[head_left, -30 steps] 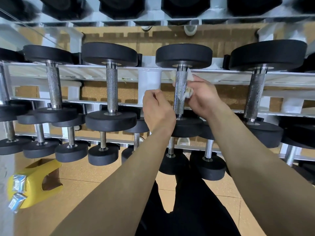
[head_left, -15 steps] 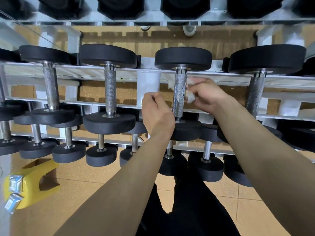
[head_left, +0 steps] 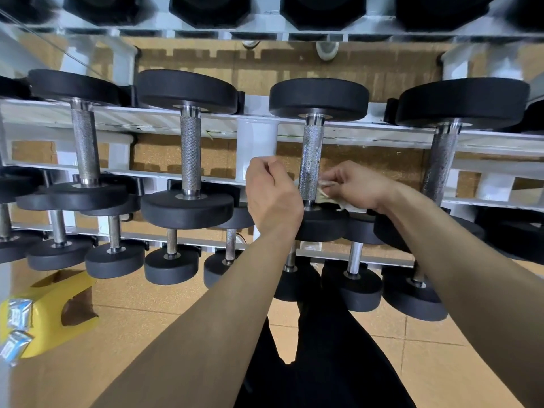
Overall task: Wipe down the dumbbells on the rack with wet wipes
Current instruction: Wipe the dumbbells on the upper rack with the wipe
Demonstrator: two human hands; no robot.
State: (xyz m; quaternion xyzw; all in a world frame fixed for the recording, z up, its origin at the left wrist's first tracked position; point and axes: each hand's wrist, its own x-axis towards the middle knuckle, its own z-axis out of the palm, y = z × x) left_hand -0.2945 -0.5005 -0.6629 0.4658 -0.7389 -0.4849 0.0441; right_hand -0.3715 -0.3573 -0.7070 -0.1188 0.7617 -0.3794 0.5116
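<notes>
A: Where is the wipe?

B: The wet wipe (head_left: 325,185) is a crumpled white wad at the near end of one dumbbell (head_left: 312,154), pressed to the right side of its handle. The right hand (head_left: 359,185) pinches it between thumb and fingers.

A: And the other hand?

B: The left hand (head_left: 272,195) sits just left of the same handle, fingers curled into a fist with nothing showing in it. Whether it touches the steel I cannot tell.

A: What is that dumbbell like?

B: Two thick round black heads, matte and rubbery-looking, joined by a knurled steel bar with dull blotches along it. It lies across the white painted metal rails of the rack (head_left: 147,119), on the middle tier, with like ones on both sides.

A: The other tiers?

B: On the far tier the many-sided heads (head_left: 323,10) are black too, with flat facets rather than a round rim. On the near, lower tier rest smaller dumbbells (head_left: 170,265) — round black heads again, but with smooth shiny bars.

A: Any containers?

B: One — a yellow box (head_left: 50,337) on the tan, cork-like floor (head_left: 176,304) at the near left. It has a cut-out opening that shows brown inside; its contents cannot be seen. Two silver-and-blue, foil-looking packets (head_left: 17,315) lie at its left end.
</notes>
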